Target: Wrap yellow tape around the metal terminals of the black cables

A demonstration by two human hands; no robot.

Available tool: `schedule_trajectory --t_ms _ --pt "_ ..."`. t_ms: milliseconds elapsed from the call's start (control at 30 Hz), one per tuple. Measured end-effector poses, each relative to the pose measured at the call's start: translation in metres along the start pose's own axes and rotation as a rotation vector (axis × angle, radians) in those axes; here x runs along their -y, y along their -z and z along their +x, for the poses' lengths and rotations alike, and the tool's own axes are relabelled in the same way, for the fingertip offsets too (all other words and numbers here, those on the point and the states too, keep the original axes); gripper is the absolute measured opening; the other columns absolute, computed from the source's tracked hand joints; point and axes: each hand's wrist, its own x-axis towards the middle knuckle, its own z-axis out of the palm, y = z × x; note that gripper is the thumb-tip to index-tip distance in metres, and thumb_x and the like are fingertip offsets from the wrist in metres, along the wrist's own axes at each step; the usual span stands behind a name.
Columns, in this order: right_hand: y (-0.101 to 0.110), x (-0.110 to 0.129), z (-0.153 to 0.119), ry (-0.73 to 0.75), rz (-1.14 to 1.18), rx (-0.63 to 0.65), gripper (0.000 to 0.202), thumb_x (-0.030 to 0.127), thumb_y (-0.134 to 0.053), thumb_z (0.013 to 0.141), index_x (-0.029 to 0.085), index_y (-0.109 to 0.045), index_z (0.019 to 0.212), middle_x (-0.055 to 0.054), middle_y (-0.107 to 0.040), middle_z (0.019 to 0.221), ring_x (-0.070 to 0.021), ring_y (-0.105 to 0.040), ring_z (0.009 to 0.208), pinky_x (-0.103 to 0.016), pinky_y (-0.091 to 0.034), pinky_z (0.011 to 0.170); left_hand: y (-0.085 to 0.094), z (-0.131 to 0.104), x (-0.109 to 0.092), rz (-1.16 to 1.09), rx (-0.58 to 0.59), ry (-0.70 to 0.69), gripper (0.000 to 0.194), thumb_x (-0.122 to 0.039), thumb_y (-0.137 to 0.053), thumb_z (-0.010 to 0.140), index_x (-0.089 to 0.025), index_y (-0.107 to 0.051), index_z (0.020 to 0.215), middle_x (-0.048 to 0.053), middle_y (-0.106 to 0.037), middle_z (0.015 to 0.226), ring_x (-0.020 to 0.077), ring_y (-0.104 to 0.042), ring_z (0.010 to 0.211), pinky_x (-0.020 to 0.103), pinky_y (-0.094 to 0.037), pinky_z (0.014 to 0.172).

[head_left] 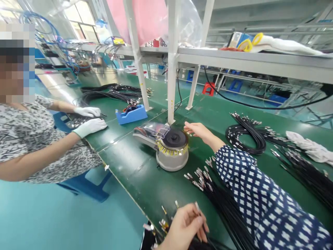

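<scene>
At the bottom, my left hand (pixel 186 224) is closed around a black cable (pixel 202 217), whose silvery end sticks up past the fingers. My right hand (pixel 197 131) reaches to the far right side of a round automatic tape dispenser (pixel 173 161). Its fingertips are pinched at the edge of the disc, where a bit of yellow tape shows. Short yellow tape strips (pixel 170 151) ring the dispenser's black disc (pixel 173 138). A bundle of black cables (pixel 223 201) with metal ends lies under my right forearm. More cable ends (pixel 164 224) stick out beside my left hand.
A co-worker's gloved hands (pixel 90 126) rest at the table's left edge. A blue tape holder (pixel 132 115) stands beyond the dispenser. White shelf posts (pixel 171 86) rise from the green table (pixel 125 170). Coiled cables (pixel 246 139) and a white glove (pixel 309 147) lie to the right.
</scene>
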Motion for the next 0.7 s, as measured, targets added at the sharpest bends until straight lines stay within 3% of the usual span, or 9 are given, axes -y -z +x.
schedule_trajectory --t_ms 133,333,500,700 --pt "-0.001 0.005 0.01 -0.084 -0.025 0.078 0.058 0.069 -0.057 0.081 0.015 -0.077 0.09 -0.014 -0.074 0.107 -0.023 -0.065 0.093 -0.034 -0.045 0.08 0.008 0.001 0.012 -0.006 0.077 0.063 0.045 -0.055 -0.071 0.08 -0.017 -0.048 0.088 0.007 -0.07 0.077 0.01 -0.064 0.053 0.018 -0.045 0.051" --pt "-0.005 0.008 0.014 -0.098 -0.029 0.094 0.059 0.071 -0.065 0.072 0.017 -0.078 0.093 -0.012 -0.074 0.107 -0.0222 -0.062 0.092 -0.033 -0.043 0.079 0.011 -0.003 0.025 -0.063 0.063 0.075 0.041 -0.051 -0.07 0.083 -0.018 -0.049 0.092 0.008 -0.071 0.079 0.0096 -0.063 0.055 0.018 -0.042 0.052" --pt "-0.013 0.012 0.018 -0.081 -0.029 0.074 0.034 0.05 -0.073 0.072 0.017 -0.077 0.08 -0.007 -0.075 0.089 -0.0168 -0.06 0.077 -0.031 -0.042 0.073 0.01 -0.005 0.023 -0.069 0.075 0.083 0.039 -0.051 -0.07 0.083 -0.018 -0.05 0.092 0.008 -0.071 0.08 0.0105 -0.063 0.057 0.019 -0.042 0.054" --pt "-0.02 0.006 0.021 0.022 0.005 -0.012 0.009 0.024 -0.071 0.069 0.016 -0.072 0.064 -0.004 -0.071 0.07 -0.0154 -0.06 0.067 -0.029 -0.046 0.069 0.012 -0.003 0.024 -0.06 0.086 0.062 0.038 -0.05 -0.068 0.085 -0.018 -0.048 0.09 0.009 -0.071 0.081 0.0108 -0.064 0.056 0.019 -0.042 0.052"
